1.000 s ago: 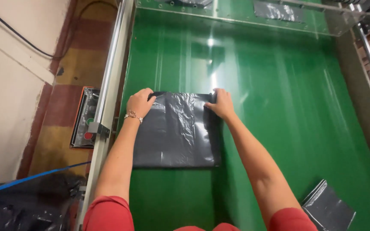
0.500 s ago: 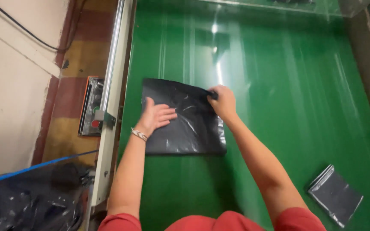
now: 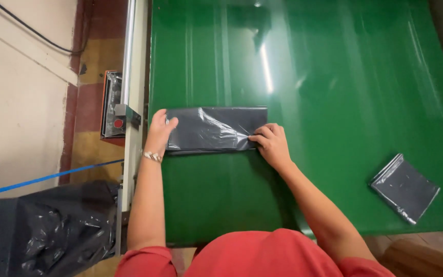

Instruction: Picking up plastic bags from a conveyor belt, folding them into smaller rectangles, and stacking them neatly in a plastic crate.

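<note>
A black plastic bag (image 3: 216, 128) lies folded into a long flat strip on the green table (image 3: 334, 92). My left hand (image 3: 159, 129) grips the strip's left end, thumb over its top. At the right end, my right hand (image 3: 272, 143) presses on the lower corner with fingers bent over the fold. A bracelet sits on my left wrist.
A folded black bag packet (image 3: 403, 187) lies near the table's front right edge. A metal rail (image 3: 129, 61) runs along the left edge, with a small control box (image 3: 113, 105) beside it. A crumpled black plastic heap (image 3: 52, 231) sits low at left.
The bag was a wide sheet and is now folded in half into a narrow strip. Both hands moved from its top corners to its two ends.
</note>
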